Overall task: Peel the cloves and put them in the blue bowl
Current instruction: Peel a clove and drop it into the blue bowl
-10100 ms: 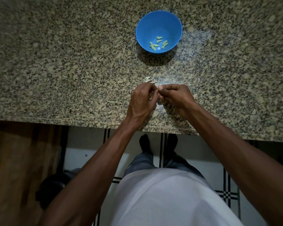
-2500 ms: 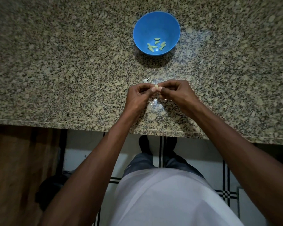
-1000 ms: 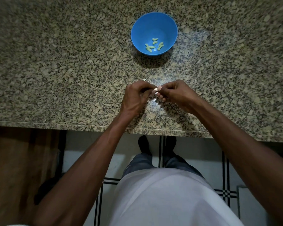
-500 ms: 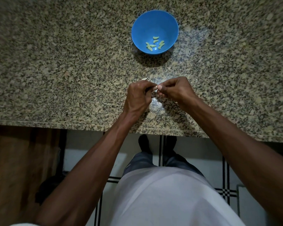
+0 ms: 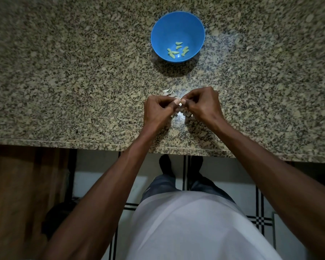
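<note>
Granite counter [image 5: 64, 91]: left hand [image 5: 158, 113], right hand [image 5: 203, 106] both in tight pinch grip on one clove [image 5: 180, 104].

Dim overhead light, blurred edges

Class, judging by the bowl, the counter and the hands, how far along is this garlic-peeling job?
Done: several peeled cloves lie in the blue bowl, and loose skins sit on the counter. In hand: the left hand and right hand pinch one small clove between their fingertips. Left: finishing that clove and dropping it in; no other unpeeled cloves show.
</note>
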